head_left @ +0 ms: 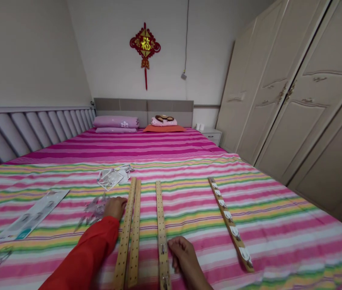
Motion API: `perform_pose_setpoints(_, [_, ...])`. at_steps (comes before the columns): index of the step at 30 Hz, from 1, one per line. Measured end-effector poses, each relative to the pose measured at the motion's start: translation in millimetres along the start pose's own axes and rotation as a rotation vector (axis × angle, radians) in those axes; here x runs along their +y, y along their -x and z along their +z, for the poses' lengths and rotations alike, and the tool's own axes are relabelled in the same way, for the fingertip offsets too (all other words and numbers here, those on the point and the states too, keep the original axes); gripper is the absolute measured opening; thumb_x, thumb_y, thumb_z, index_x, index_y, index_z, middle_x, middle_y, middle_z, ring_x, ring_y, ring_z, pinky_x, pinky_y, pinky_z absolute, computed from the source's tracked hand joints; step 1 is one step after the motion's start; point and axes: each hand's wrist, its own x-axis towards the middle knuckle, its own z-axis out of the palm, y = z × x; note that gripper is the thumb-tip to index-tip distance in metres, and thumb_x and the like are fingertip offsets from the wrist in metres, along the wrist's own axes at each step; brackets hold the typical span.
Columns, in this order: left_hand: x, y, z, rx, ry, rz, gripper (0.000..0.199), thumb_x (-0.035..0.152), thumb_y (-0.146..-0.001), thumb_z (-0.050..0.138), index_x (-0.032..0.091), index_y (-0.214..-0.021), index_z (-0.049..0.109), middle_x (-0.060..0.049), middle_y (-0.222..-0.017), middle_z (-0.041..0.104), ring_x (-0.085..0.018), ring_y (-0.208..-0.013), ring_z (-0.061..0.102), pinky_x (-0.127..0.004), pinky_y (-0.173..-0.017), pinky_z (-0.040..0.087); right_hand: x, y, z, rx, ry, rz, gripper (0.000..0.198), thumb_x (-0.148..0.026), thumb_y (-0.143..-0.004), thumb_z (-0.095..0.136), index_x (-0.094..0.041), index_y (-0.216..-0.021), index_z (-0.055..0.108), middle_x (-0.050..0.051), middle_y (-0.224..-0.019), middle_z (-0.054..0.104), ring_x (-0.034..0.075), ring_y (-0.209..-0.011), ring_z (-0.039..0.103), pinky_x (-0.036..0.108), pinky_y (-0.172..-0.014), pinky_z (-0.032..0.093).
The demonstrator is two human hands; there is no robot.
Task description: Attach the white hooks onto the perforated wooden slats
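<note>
Striped bedsheet (192, 205) | metal-fitted strip (161, 221) laid lengthwise, apparently for easy reach | right hand (185, 255) held narrow just right of it, left hand (115, 207) curled to its left; contents cannot be made out | white-disc strip (230, 224) set well right of it

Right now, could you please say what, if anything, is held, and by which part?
The left hand and right hand are beside strips; whether either holds anything cannot be told.

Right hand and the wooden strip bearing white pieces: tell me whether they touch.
Apart. The head view shows a wide stretch of striped cloth between the right hand and that wooden strip.
</note>
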Motion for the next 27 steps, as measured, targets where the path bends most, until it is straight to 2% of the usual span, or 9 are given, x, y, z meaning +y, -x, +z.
perform_pose_setpoints(3, [-1, 0, 0, 0.029, 0.004, 0.027, 0.008, 0.018, -0.063, 0.061, 0.022, -0.061, 0.067, -0.004, -0.069, 0.069, -0.022, -0.079, 0.061, -0.029, -0.077, 0.043, 2, -1, 0, 0.0, -0.024, -0.019, 0.043, -0.059, -0.063, 0.066, -0.018, -0.066, 0.055, -0.007, -0.031, 0.045, 0.006, -0.025, 0.032, 0.017, -0.03, 0.02])
perform_pose_setpoints(6, [2, 1, -6, 0.159, 0.271, -0.08, 0.004, 0.023, -0.06, 0.064, 0.021, -0.062, 0.066, -0.003, -0.066, 0.068, -0.021, -0.073, 0.062, -0.03, -0.071, 0.046, 2, -1, -1, -0.009, -0.037, -0.032, 0.043, -0.059, -0.064, 0.066, -0.018, -0.065, 0.054, -0.007, -0.031, 0.045, 0.007, -0.025, 0.033, 0.017, -0.03, 0.021])
perform_pose_setpoints(8, [7, 5, -13, 0.226, 0.456, -0.144, 0.011, 0.028, -0.057, 0.067, 0.019, -0.064, 0.065, -0.003, -0.067, 0.068, -0.02, -0.07, 0.061, -0.03, -0.068, 0.047, 3, -2, -1, -0.002, -0.054, -0.033, 0.044, -0.06, -0.062, 0.067, -0.018, -0.063, 0.053, -0.008, -0.033, 0.045, 0.006, -0.025, 0.034, 0.017, -0.029, 0.021])
perform_pose_setpoints(10, [15, 12, -21, 0.226, 0.571, -0.168, 0.024, 0.036, -0.054, 0.071, 0.017, -0.067, 0.066, -0.004, -0.07, 0.069, -0.018, -0.069, 0.061, -0.029, -0.065, 0.048, 3, -2, -1, 0.007, -0.085, -0.029, 0.045, -0.06, -0.059, 0.069, -0.018, -0.062, 0.053, -0.008, -0.037, 0.046, 0.006, -0.026, 0.036, 0.018, -0.028, 0.023])
perform_pose_setpoints(14, [38, 43, -31, 0.06, 0.796, -0.191, 0.05, 0.048, -0.044, 0.078, 0.016, -0.081, 0.069, -0.005, -0.078, 0.071, -0.015, -0.069, 0.061, -0.024, -0.058, 0.047, -2, -1, -3, -0.003, -0.144, -0.022, 0.044, -0.057, -0.059, 0.071, -0.017, -0.065, 0.055, -0.007, -0.043, 0.05, 0.006, -0.028, 0.038, 0.018, -0.028, 0.023])
perform_pose_setpoints(18, [66, 88, -32, -0.109, 0.822, -0.12, 0.043, 0.046, -0.049, 0.078, 0.018, -0.081, 0.069, -0.004, -0.081, 0.07, -0.015, -0.07, 0.061, -0.023, -0.061, 0.048, -11, 5, -5, -0.021, -0.207, -0.036, 0.038, -0.05, -0.062, 0.072, -0.014, -0.069, 0.06, -0.006, -0.047, 0.053, 0.004, -0.029, 0.037, 0.017, -0.03, 0.021])
perform_pose_setpoints(22, [90, 129, -30, -0.268, 0.67, 0.103, 0.026, 0.041, -0.062, 0.073, 0.02, -0.076, 0.07, -0.006, -0.081, 0.071, -0.019, -0.078, 0.063, -0.028, -0.071, 0.049, -21, 18, -3, -0.055, -0.241, -0.047, 0.038, -0.05, -0.066, 0.07, -0.013, -0.069, 0.061, -0.005, -0.048, 0.053, 0.003, -0.028, 0.035, 0.017, -0.029, 0.017])
perform_pose_setpoints(27, [113, 164, -29, -0.485, 0.362, 0.461, 0.015, 0.031, -0.078, 0.059, 0.023, -0.075, 0.072, -0.006, -0.081, 0.071, -0.02, -0.081, 0.064, -0.028, -0.075, 0.047, -41, 42, 6, -0.2, -0.317, -0.007, 0.041, -0.051, -0.07, 0.069, -0.011, -0.075, 0.066, -0.003, -0.052, 0.057, 0.003, -0.031, 0.039, 0.017, -0.03, 0.022])
